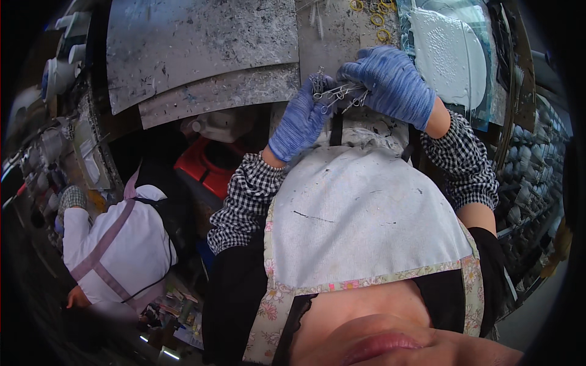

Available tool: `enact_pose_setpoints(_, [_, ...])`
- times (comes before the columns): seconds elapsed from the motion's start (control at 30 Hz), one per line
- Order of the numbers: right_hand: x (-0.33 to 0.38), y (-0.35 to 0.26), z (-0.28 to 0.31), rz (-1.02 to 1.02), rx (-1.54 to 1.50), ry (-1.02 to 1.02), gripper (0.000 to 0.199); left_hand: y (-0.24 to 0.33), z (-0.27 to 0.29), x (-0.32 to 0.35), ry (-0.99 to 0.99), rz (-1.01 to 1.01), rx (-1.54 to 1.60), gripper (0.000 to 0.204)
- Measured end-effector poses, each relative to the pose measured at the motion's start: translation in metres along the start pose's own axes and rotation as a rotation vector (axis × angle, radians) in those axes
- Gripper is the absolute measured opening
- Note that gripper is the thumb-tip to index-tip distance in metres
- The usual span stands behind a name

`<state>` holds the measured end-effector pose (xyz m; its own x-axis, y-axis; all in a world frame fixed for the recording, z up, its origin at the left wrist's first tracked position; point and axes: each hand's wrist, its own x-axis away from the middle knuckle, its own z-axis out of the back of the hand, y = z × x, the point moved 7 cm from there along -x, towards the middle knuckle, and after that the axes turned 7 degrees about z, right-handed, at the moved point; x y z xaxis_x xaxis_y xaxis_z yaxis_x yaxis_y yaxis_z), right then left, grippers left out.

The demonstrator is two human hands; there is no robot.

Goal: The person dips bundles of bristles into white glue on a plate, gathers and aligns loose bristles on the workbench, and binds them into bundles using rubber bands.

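Wires (342, 93), thin and silvery with small loops at their ends, lie in a loose bundle between the two hands, just off the near edge of the work surface. With the bundle as the middle of the clock, the left hand (298, 127), blue-gloved, sits at 8 o'clock, its fingers closed around one end. The right hand (390, 85), gloved alike, is at 2 o'clock, its fingers bent over the other end; their tips are hidden, so I cannot tell whether they grip.

Yellow rings (383, 35) lie on the work surface at 1 o'clock. White paste (448, 58) is spread in a thick layer at 2 o'clock, just beyond the right hand. A large grey board (201, 49), stained and scuffed, reaches out toward 10 o'clock, and a narrower board (220, 91) runs along 9 o'clock. A white jug (224, 125) stands low between 8 and 9 o'clock, near a red plastic thing (210, 172) at 8. A white apron (366, 213) with flowered trim fills 6 o'clock. Farther out at 8 o'clock, a co-worker (125, 244) wears a white top with mauve straps.
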<state>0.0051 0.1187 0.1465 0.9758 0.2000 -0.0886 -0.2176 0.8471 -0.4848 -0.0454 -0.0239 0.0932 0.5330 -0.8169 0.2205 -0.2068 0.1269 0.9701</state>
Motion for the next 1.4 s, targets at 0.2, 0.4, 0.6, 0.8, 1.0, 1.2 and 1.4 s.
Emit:
enact_pose_setpoints(0.2, [-0.019, 0.069, -0.022, -0.190, -0.431, -0.001, 0.020, -0.047, -0.028, 0.031, -0.188, 0.431, 0.425, 0.030])
enact_pose_setpoints(0.4, [-0.084, 0.122, -0.007, -0.142, 0.348, 0.118, 0.014, -0.017, -0.021, 0.006, -0.126, 0.274, 0.257, 0.017])
enact_pose_setpoints(0.6, [-0.075, 0.123, -0.001, -0.124, 0.456, 0.155, 0.032, 0.031, 0.056, -0.066, 0.307, 0.031, -0.351, 0.024])
enact_pose_setpoints(0.8, [-0.051, 0.168, 0.033, -0.380, 0.098, 0.411, 0.030, 0.028, 0.034, -0.166, 0.371, -0.020, -1.468, 0.046])
enact_pose_setpoints(1.0, [-0.063, 0.173, 0.015, -0.415, 0.145, 0.241, 0.032, 0.015, 0.027, -0.179, 0.246, 0.246, -1.491, 0.039])
enact_pose_setpoints(1.2, [-0.082, 0.170, -0.022, -0.470, 0.335, -0.003, 0.037, 0.015, 0.041, -0.152, 0.223, 0.254, -1.500, 0.051])
enact_pose_setpoints(1.4, [-0.064, 0.162, -0.001, -0.191, 0.293, 0.311, 0.035, 0.015, 0.058, -0.108, 0.136, -0.113, -0.257, 0.018])
